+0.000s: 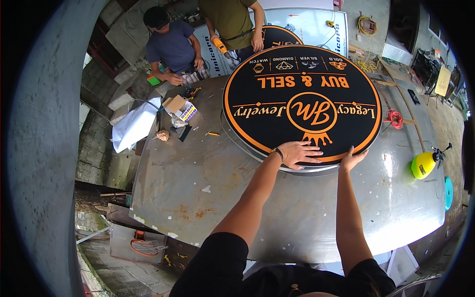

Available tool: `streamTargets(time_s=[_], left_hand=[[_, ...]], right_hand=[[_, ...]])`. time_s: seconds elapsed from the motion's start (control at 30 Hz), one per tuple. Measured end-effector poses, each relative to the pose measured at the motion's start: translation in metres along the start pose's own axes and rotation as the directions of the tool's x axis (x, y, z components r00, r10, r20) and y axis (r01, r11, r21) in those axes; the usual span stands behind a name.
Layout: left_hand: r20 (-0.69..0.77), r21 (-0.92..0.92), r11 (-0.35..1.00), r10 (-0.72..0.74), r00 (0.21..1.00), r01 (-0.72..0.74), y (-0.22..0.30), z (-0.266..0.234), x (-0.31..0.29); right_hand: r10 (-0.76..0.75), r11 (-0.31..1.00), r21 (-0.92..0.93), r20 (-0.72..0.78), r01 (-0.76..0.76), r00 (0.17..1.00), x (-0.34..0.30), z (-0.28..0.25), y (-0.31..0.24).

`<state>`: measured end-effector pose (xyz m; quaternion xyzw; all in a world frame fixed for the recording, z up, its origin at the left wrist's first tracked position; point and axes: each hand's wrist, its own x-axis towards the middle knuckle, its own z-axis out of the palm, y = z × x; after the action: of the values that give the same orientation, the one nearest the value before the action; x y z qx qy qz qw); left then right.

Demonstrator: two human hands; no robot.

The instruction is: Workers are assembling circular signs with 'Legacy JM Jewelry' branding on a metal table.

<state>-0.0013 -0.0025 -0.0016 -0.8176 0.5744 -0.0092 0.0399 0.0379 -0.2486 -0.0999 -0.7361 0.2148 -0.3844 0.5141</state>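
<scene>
While one co-worker in dark blue [173, 47] and another in olive [227, 20] stand across the metal surface [237, 208], a person's left hand [298, 153] lies palm down, fingers spread, on the near border of a round black-and-orange shop sign [303, 91]. The right hand [353, 159] meets the sign's near right edge; whether its fingers curl underneath cannot be told.

The sign rests toward the far side of the surface, with a silver rim [255, 157] showing beneath its near left edge. Uneven pressure from the two hands could twist the disc or push it out of line with that rim, and fingers at the edge could be pinched should the disc drop or slip. A shove to the right might carry it into the red cable coil [394, 119], which lies just beside it. Grit on the stained metal could scuff whatever slides across it. The yellow spray bottle [423, 166], well apart at right, looks a lesser hazard, chiefly for sweeping elbows.
</scene>
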Motion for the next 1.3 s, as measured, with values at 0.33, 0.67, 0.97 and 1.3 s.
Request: streamTargets(time_s=[0.33, 0.67, 0.97, 1.3], left_hand=[[0.027, -0.013, 1.0, 0.002, 1.0, -0.001, -0.001, -0.002, 0.001], [0.01, -0.04, 0.999, 0.0, 1.0, 0.0, 0.0, -0.001, 0.0], [0.007, -0.023, 1.0, 0.006, 1.0, -0.006, -0.001, 0.0, 0.001], [0.019, -0.023, 1.0, 0.007, 1.0, -0.006, 0.0, -0.002, 0.001]], right_hand=[[-0.025, 1.0, 0.012, -0.034, 0.025, 0.999, 0.001, 0.004, 0.008], [0.008, 1.0, 0.016, 0.012, -0.009, 1.0, -0.001, 0.0, 0.0], [0.016, 1.0, 0.026, -0.019, -0.015, 1.0, -0.001, 0.001, -0.001], [0.004, 1.0, 0.021, -0.015, -0.004, 1.0, 0.0, 0.001, 0.004]])
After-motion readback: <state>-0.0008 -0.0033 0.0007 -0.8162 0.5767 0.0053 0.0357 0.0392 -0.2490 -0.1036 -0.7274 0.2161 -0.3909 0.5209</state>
